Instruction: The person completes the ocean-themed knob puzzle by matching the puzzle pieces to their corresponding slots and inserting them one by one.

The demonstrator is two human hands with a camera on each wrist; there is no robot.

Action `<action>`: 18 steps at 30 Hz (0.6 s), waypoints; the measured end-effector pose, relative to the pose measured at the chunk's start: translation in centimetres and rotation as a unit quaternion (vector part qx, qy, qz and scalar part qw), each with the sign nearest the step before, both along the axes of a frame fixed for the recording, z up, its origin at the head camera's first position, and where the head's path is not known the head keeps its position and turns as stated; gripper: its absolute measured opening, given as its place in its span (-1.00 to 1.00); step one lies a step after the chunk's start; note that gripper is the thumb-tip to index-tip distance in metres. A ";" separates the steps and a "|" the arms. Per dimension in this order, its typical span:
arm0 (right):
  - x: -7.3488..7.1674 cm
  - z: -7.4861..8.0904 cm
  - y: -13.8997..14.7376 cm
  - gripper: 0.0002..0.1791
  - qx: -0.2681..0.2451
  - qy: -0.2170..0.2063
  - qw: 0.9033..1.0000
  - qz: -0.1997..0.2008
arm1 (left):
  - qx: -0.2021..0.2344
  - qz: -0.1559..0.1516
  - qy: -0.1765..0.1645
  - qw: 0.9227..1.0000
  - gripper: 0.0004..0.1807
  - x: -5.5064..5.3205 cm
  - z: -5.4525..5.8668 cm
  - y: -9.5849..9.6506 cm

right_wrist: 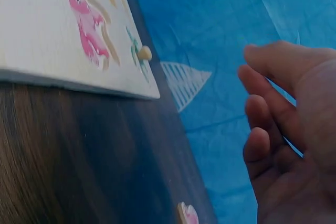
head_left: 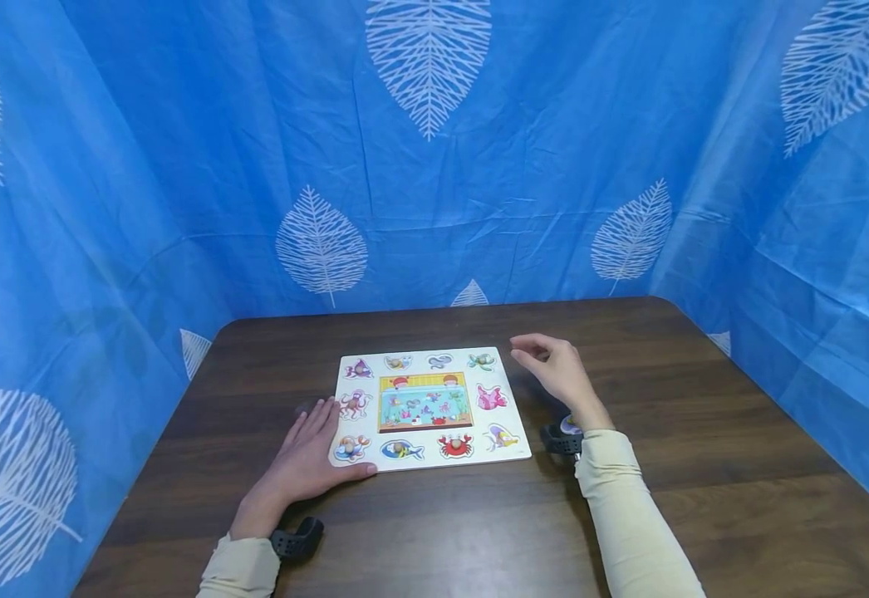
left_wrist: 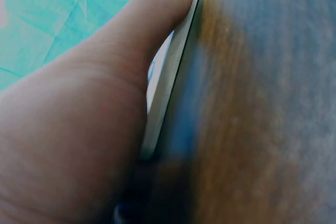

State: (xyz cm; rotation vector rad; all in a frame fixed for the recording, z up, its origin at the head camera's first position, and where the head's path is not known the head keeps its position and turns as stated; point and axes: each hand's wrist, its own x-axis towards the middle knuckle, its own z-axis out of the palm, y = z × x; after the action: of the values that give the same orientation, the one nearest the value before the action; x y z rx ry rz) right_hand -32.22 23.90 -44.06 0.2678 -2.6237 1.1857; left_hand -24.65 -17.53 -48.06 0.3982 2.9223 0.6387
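Note:
A white wooden peg puzzle board (head_left: 424, 363) with sea-animal pictures lies on the table. My left hand (head_left: 307, 457) rests at its left side with fingers outstretched, the thumb touching the near edge. In the left wrist view, the thumb (left_wrist: 163, 9) lies along the board's edge (left_wrist: 165, 93). My right hand (head_left: 557, 374) is just off the far right corner, fingers loosely bent, holding nothing visible. Closest to it on the board is a green turtle piece (right_wrist: 139, 53) with a wooden knob. The pink recess (right_wrist: 86, 24) beside the turtle shows no knob.
A small pink piece (right_wrist: 189, 214) lies on the dark wooden table (head_left: 464, 531), partly cut off in the right wrist view. Blue curtains (head_left: 434, 208) with white leaf prints surround the table's back and sides. Both wrists carry black bands (head_left: 296, 538).

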 end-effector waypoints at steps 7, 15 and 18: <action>-0.1 -0.6 1.9 -0.65 -0.015 0.003 0.998 -0.058 | 0.003 0.001 -0.002 1.000 0.44 0.0 0.1 0.0; -0.2 -2.0 3.7 -0.68 -0.001 0.022 0.994 -0.108 | 0.003 0.004 -0.004 1.000 0.44 0.0 0.0 0.1; -0.3 -2.7 3.9 -0.70 0.000 0.033 0.991 -0.133 | 0.002 0.003 -0.005 1.000 0.44 0.0 0.1 0.1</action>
State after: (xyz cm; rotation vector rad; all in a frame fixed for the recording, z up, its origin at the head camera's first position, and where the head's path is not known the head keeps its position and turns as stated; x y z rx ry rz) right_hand -32.49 27.83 -46.76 -0.0429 -2.5056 1.0678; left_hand -24.67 -17.42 -47.99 0.3853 2.9153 0.6455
